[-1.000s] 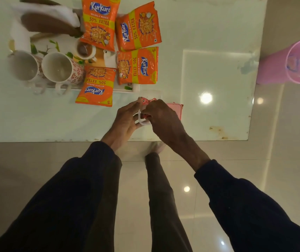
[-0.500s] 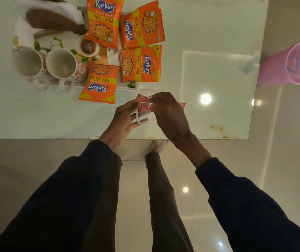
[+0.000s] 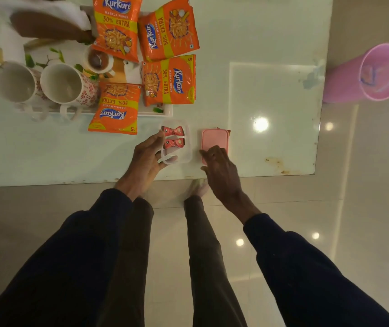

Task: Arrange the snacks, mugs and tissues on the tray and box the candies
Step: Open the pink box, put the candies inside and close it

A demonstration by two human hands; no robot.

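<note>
Head view, left hand (image 3: pixel 147 159) gripping box (image 3: pixel 188 147), right hand (image 3: pixel 221 171) loose, touching pink lid (image 3: pixel 213 138)

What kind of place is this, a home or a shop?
Most likely a home: a glass-topped table on glossy floor tiles, a serving tray with patterned mugs and snack packets, and a pink bin beside the table.

Upper edge crops the top snack packet (image 3: pixel 117 27) and tissues (image 3: pixel 80 17). Left hand (image 3: pixel 145 159) hides the box's (image 3: pixel 188 147) left wall; right hand (image 3: pixel 221 171) hides the lid's (image 3: pixel 214 138) near end. Print on the candies (image 3: pixel 173 131) illegible.
</note>
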